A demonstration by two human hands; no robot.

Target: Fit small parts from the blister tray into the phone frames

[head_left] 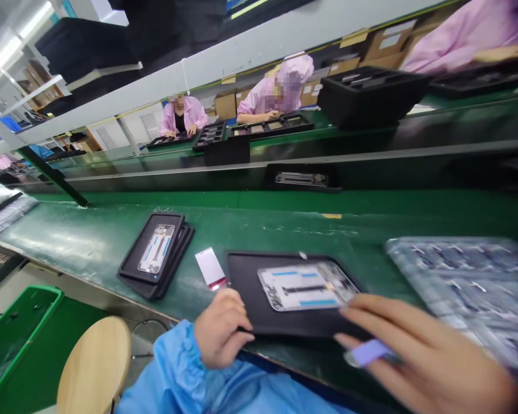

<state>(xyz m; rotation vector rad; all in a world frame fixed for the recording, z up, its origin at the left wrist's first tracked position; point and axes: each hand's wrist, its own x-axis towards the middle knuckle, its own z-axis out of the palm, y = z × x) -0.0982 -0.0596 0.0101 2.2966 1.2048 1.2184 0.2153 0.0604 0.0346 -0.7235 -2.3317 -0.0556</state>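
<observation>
A shallow black tray (246,293) lies before me near the table's front edge, holding a silver phone frame (304,287) with blue strips. My left hand (222,328) is closed on the tray's near left corner, its thumb low against the edge. Over the near right corner is my right hand (418,351), blurred by motion; its fingers reach over the rim beside the phone frame and the thumb sits below. A small lavender piece (371,352) shows at the right hand's fingers; whether it is held or wrapped on cannot be made out. Left of the tray lies a white-and-red card (210,268).
Stacked black trays (129,261) with another phone frame stand left. Clear plastic trays (453,270) of parts lie right. Another black tray (302,177) sits beyond the green table (224,224). A wooden stool (95,365) and green bin (21,345) are lower left. People in pink work opposite.
</observation>
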